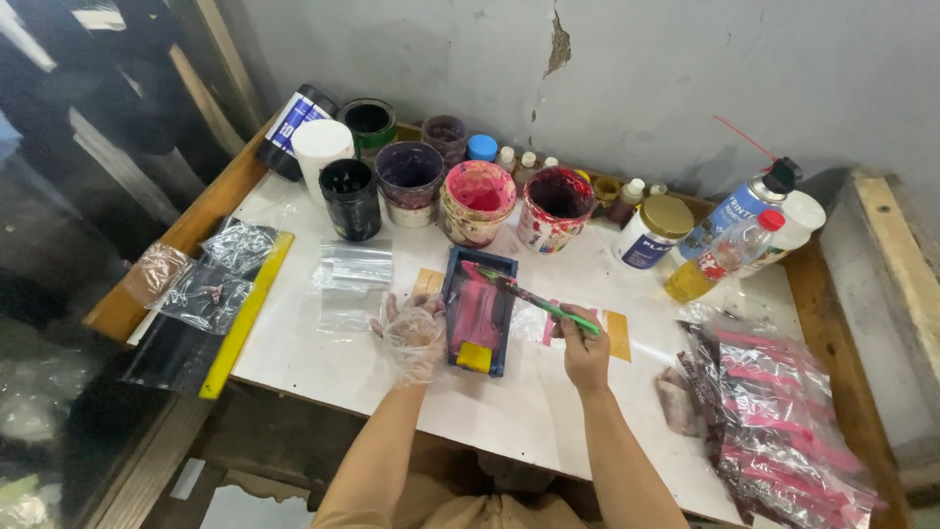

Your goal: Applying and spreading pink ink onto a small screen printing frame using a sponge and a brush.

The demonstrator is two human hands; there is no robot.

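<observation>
1. The right hand (585, 350) grips a green-handled brush (537, 300), its tip over the blue tray (479, 312).
2. The left hand (415, 333), in a clear plastic glove, fingers spread, rests against the tray's left edge on the white counter (323, 353).
3. Beyond stand paint pots (477, 202).

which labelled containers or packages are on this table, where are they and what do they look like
Black can: far left, tipped over, blue and white label.
White jar: right of the paint pots, gold lid, blue label.
Spray can: far right, leaning, blue and white, black cap, thin red straw.
Clear bottle: beside it, lying down, yellow liquid, red cap, red and white label.
Clear bags: right edge, piled, pink strips.
</observation>
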